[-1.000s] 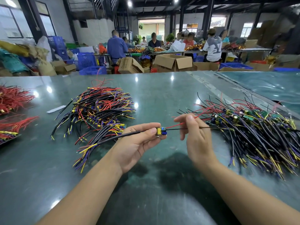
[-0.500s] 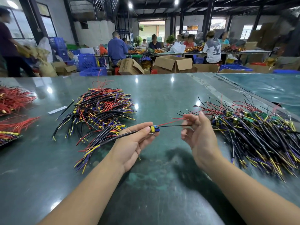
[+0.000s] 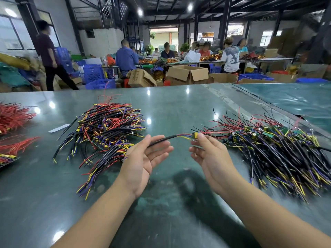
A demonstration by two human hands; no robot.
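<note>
Above the green table [image 3: 172, 208] I hold one wire assembly [image 3: 172, 137] stretched between both hands. It is a black-sleeved cable that splits into red, blue and yellow wires and ends at a small part with a yellow component [image 3: 195, 136]. My left hand [image 3: 145, 158], palm up, pinches the black sleeve between thumb and fingers. My right hand [image 3: 211, 156] pinches the yellow component end with thumb and fingertips; its other fingers are loosely spread. Thin red and black leads trail right from the component into the right-hand pile.
A heap of similar assemblies [image 3: 107, 126] lies to the left, and a larger heap with small boards [image 3: 279, 151] to the right. Red wire bundles [image 3: 14, 117] sit at the far left edge, a white slip [image 3: 59, 128] beside them. Beyond the table are boxes, blue crates and workers.
The component end passed from my left hand to my right. My left hand now pinches the black sleeve further back, palm turned up. A person walks in at the back left.
</note>
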